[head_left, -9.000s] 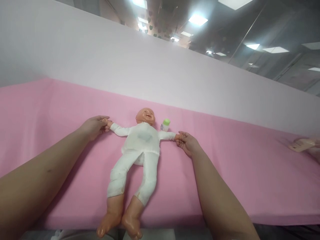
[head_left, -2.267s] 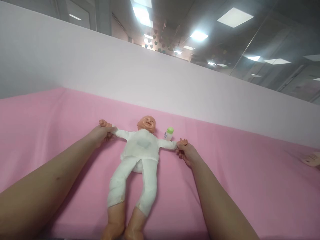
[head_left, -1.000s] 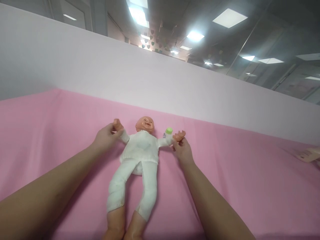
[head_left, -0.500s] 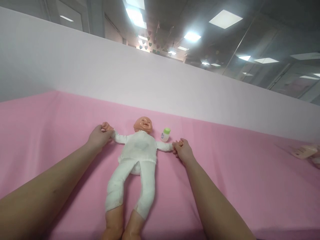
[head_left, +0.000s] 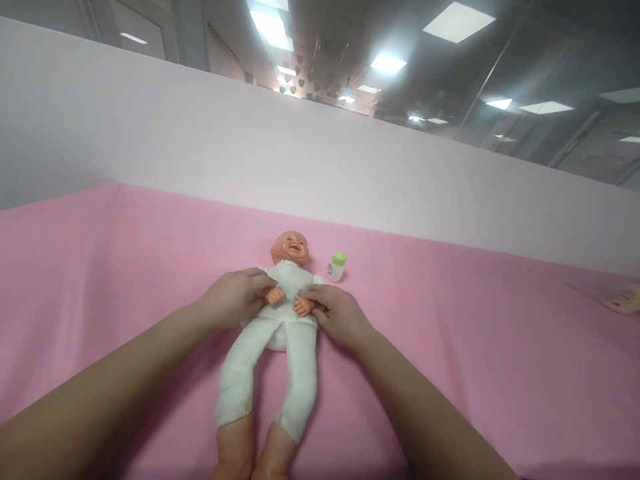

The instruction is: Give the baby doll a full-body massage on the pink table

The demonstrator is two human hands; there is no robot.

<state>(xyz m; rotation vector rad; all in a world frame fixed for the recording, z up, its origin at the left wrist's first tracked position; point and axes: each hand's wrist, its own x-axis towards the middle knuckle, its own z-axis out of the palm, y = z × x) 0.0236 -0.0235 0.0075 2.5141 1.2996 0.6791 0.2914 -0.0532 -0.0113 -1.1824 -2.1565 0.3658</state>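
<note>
A baby doll (head_left: 280, 333) in white clothes lies on its back on a pink cloth (head_left: 450, 347), head away from me. My left hand (head_left: 233, 299) is closed around the doll's arm on my left and holds it folded over the doll's belly. My right hand (head_left: 340, 317) grips the doll's other arm and presses it in over the belly too, so the doll's two small hands nearly meet. A small white bottle with a green cap (head_left: 337, 266) stands just right of the doll's head.
A pale partition wall (head_left: 320, 160) rises behind the pink cloth. At the far right edge another person's hand (head_left: 625, 299) rests on the cloth. The doll's bare feet reach the bottom of the view.
Half a second ago both doll arms were stretched out sideways, held at the wrists. Now I have swung them inward and both lie over the doll's belly.
</note>
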